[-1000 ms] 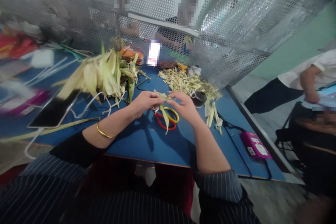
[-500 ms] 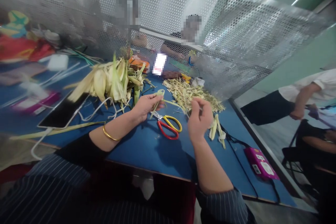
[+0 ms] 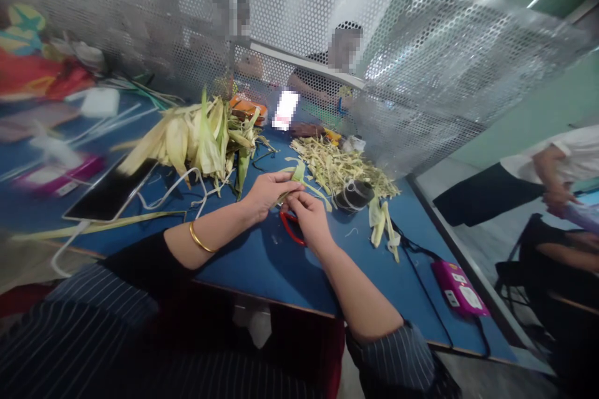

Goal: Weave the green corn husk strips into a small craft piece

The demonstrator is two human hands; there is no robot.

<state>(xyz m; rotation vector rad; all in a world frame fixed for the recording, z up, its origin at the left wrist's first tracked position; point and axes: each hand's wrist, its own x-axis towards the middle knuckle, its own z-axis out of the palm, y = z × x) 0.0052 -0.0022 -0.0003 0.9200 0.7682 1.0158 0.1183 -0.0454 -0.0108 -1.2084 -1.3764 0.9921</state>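
My left hand pinches a pale green strip of husk above the blue table. Against it, my right hand has its fingers closed near the lower end of the husk; what they grip is too small to make out. Red-handled scissors lie under my hands, mostly covered. Beyond the right hand sits a dark spool of thread. A heap of cut husk strips spreads behind it, and a bundle of whole husks lies at the left.
A phone with a white cable lies at the left. A perforated metal screen stands behind, with people beyond it. At the right are a magenta box, black cords and a person's arm.
My right hand has moved left and down to meet my left hand, uncovering the dark spool and covering the yellow scissor handle. The view has shifted slightly.
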